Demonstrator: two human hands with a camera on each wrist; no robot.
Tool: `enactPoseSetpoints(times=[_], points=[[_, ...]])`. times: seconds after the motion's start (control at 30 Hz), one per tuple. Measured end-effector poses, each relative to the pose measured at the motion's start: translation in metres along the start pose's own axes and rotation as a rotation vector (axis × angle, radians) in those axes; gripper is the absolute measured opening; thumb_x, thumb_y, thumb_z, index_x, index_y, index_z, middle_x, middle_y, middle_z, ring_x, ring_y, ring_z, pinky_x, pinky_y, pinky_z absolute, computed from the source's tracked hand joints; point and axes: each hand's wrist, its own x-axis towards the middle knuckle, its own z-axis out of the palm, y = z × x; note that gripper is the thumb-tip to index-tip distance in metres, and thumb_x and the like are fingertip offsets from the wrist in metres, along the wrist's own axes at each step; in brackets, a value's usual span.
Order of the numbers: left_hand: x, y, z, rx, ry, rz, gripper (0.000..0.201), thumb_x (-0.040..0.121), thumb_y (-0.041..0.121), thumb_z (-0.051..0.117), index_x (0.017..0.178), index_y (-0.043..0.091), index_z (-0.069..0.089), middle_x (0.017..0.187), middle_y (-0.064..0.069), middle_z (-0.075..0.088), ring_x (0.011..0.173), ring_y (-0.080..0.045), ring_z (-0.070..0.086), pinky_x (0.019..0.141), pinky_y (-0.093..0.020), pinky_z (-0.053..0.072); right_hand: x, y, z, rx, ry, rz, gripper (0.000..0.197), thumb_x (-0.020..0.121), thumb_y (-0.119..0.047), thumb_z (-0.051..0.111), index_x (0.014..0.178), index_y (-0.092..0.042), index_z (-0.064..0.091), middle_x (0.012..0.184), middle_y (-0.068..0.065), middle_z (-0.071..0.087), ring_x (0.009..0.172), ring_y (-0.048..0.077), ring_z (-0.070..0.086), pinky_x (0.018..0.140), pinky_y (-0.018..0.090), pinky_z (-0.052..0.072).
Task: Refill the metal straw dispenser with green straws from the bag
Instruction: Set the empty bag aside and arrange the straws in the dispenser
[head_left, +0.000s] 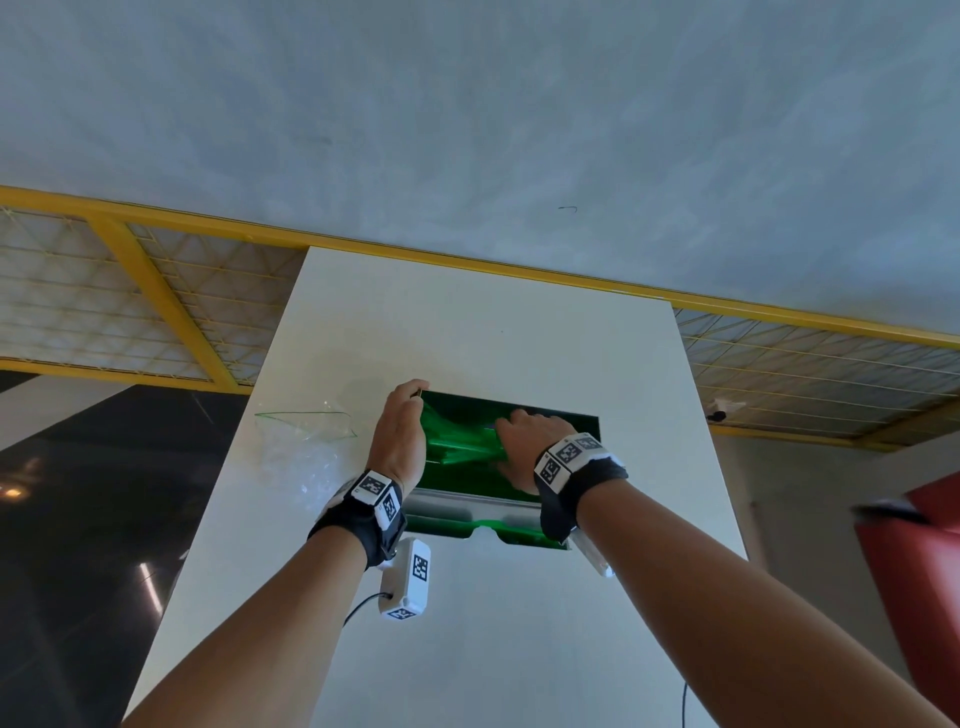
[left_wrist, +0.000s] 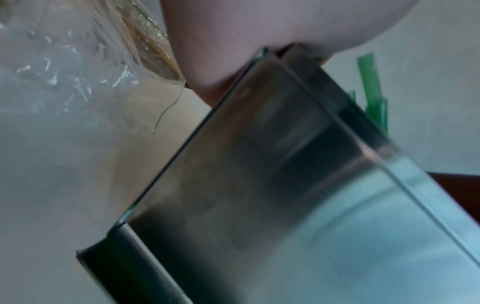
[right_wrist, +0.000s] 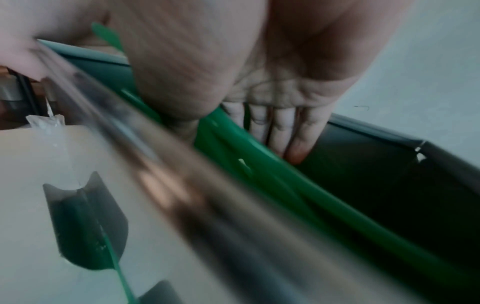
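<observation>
The metal straw dispenser stands open-topped on the white table, with green straws lying slanted inside. My left hand grips its left end wall, fingertips curled over the far corner; the left wrist view shows the palm on that steel wall and straw ends behind. My right hand reaches into the box with straight fingers pressing on the straws. One straw shows at the front slot. The clear bag lies crumpled to the left.
Bare white tabletop lies in front of and behind the dispenser. A yellow mesh fence runs behind the table. Left of the table is dark floor. A red object stands off the table's right side.
</observation>
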Motion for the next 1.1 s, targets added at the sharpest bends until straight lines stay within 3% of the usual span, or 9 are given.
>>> enactPoseSetpoints(times=[0.13, 0.23, 0.37, 0.47, 0.53, 0.63, 0.7, 0.9, 1.1], points=[[0.0, -0.001, 0.001, -0.007, 0.007, -0.003, 0.061, 0.084, 0.033, 0.027, 0.136, 0.017, 0.053, 0.139, -0.001, 0.054, 0.121, -0.014, 0.05, 0.1, -0.027, 0.036, 0.002, -0.004, -0.002, 0.2, 0.051, -0.045, 0.079, 0.086, -0.062, 0.06, 0.149, -0.023, 0.034, 0.144, 0.004, 0.05, 0.126, 0.029, 0.054, 0.096, 0.044, 0.049], [0.0, 0.0, 0.001, -0.017, 0.015, -0.01, 0.06, 0.083, 0.035, 0.028, 0.135, 0.019, 0.054, 0.138, -0.003, 0.055, 0.121, -0.017, 0.052, 0.102, -0.033, 0.041, 0.005, -0.009, -0.002, 0.212, 0.042, -0.136, 0.068, 0.096, -0.053, 0.053, 0.154, -0.028, 0.028, 0.149, 0.004, 0.047, 0.129, 0.029, 0.053, 0.099, 0.045, 0.049], [-0.002, -0.001, 0.002, 0.027, 0.003, 0.004, 0.05, 0.096, 0.024, 0.028, 0.14, 0.015, 0.049, 0.146, -0.002, 0.048, 0.122, -0.009, 0.043, 0.1, -0.024, 0.031, 0.01, -0.02, -0.002, 0.141, -0.054, -0.116, 0.041, 0.105, -0.04, 0.039, 0.139, -0.022, 0.051, 0.128, 0.01, 0.058, 0.116, 0.034, 0.059, 0.093, 0.045, 0.048], [-0.002, -0.004, 0.002, 0.025, 0.001, -0.006, 0.057, 0.089, 0.03, 0.028, 0.14, 0.017, 0.048, 0.147, -0.002, 0.048, 0.125, -0.013, 0.045, 0.102, -0.026, 0.033, 0.011, -0.03, -0.005, 0.109, 0.009, -0.144, 0.04, 0.106, -0.039, 0.034, 0.131, -0.017, 0.056, 0.118, 0.01, 0.059, 0.11, 0.032, 0.059, 0.093, 0.044, 0.043], [-0.001, -0.005, 0.001, 0.025, 0.007, -0.009, 0.06, 0.085, 0.033, 0.027, 0.139, 0.018, 0.049, 0.144, -0.003, 0.05, 0.125, -0.015, 0.048, 0.102, -0.028, 0.036, 0.013, -0.033, -0.005, 0.151, 0.032, -0.128, 0.042, 0.106, -0.039, 0.036, 0.138, -0.016, 0.05, 0.124, 0.012, 0.056, 0.111, 0.033, 0.059, 0.092, 0.045, 0.046], [-0.001, -0.004, 0.001, 0.021, 0.009, -0.009, 0.06, 0.083, 0.034, 0.028, 0.137, 0.02, 0.05, 0.141, -0.003, 0.051, 0.127, -0.021, 0.05, 0.109, -0.039, 0.041, 0.015, -0.03, -0.003, 0.234, -0.052, -0.084, 0.06, 0.101, -0.033, 0.05, 0.155, -0.02, 0.026, 0.148, 0.013, 0.043, 0.126, 0.035, 0.053, 0.097, 0.045, 0.048], [-0.002, -0.003, 0.0, 0.033, -0.002, -0.001, 0.061, 0.084, 0.033, 0.028, 0.139, 0.018, 0.049, 0.143, -0.003, 0.05, 0.126, -0.019, 0.049, 0.107, -0.035, 0.04, 0.016, -0.027, -0.002, 0.295, -0.13, -0.07, 0.068, 0.1, -0.026, 0.055, 0.158, -0.023, 0.019, 0.155, 0.011, 0.04, 0.134, 0.034, 0.048, 0.104, 0.045, 0.045], [0.001, -0.008, 0.001, 0.095, -0.001, 0.026, 0.044, 0.1, 0.018, 0.031, 0.141, 0.015, 0.047, 0.146, -0.004, 0.046, 0.121, -0.01, 0.042, 0.101, -0.026, 0.031, 0.015, -0.027, -0.006, 0.312, -0.117, -0.111, 0.055, 0.1, -0.021, 0.055, 0.151, -0.023, 0.037, 0.147, 0.01, 0.048, 0.132, 0.031, 0.049, 0.104, 0.044, 0.045], [0.0, -0.005, 0.0, 0.064, 0.005, 0.005, 0.058, 0.085, 0.034, 0.029, 0.137, 0.019, 0.049, 0.141, -0.004, 0.05, 0.125, -0.023, 0.051, 0.11, -0.045, 0.041, 0.009, -0.012, -0.014, 0.294, -0.028, -0.154, 0.03, 0.102, -0.03, 0.048, 0.129, -0.017, 0.05, 0.121, 0.009, 0.055, 0.113, 0.032, 0.057, 0.093, 0.046, 0.048]])
